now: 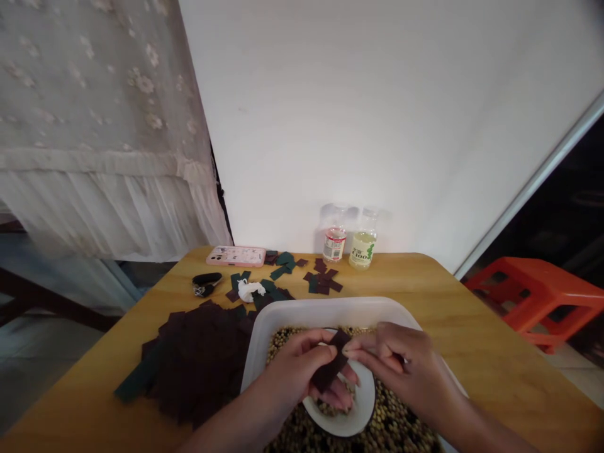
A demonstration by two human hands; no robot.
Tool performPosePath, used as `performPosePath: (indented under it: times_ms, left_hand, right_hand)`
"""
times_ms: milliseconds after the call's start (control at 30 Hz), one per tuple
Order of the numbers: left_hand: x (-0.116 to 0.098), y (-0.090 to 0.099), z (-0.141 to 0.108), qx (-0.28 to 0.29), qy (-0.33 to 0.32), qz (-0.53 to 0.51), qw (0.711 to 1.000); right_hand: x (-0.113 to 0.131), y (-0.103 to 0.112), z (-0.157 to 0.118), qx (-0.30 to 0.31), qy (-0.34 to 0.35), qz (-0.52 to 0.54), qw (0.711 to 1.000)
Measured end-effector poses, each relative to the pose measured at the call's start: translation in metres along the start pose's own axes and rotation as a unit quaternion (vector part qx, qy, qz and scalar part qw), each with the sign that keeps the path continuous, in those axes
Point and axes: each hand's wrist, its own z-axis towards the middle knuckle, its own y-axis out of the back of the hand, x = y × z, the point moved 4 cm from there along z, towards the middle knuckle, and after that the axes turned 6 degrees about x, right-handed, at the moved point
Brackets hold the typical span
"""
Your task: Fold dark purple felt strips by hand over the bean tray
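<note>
My left hand (306, 368) holds a small dark brown rectangular piece (331, 363), like cloth, with the thumb on top and the fingers beneath. At the piece's upper right edge, the thumb and fingertips of my right hand (399, 355) are pinched together; whether they also hold something tiny is hidden. Both hands are over a white bowl (363, 412), which has some small grains in its bottom. That bowl rests in a white plastic tub (330, 306) filled with small round tan and dark bead-like grains (396, 412).
Left of the tub lies a heap of dark brown pieces (198, 358), some green. Behind are a crumpled white scrap (250, 290), black-handled clippers (206, 284), a pink phone (236, 256) and two bottles (362, 245) by the wall. An orange stool (542, 296) stands right of the table (509, 377).
</note>
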Motion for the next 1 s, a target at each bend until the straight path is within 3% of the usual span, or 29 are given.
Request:
performPosePath:
  times_ms: [167, 367, 533, 1000]
  left_hand:
    - [-0.005, 0.000, -0.002, -0.021, -0.044, 0.027, 0.998]
    - [-0.005, -0.005, -0.005, -0.003, -0.034, 0.049, 0.998]
    - [-0.003, 0.000, -0.003, -0.028, -0.053, 0.046, 0.997]
    - [-0.005, -0.001, -0.003, -0.023, -0.033, 0.071, 0.997]
  right_hand:
    - [-0.002, 0.001, 0.001, -0.010, -0.019, 0.008, 1.000]
    - [0.005, -0.001, 0.002, 0.015, 0.023, -0.003, 1.000]
    - [0.005, -0.001, 0.001, 0.008, 0.006, 0.011, 1.000]
    - [0.009, 0.000, 0.003, 0.010, 0.024, 0.011, 1.000]
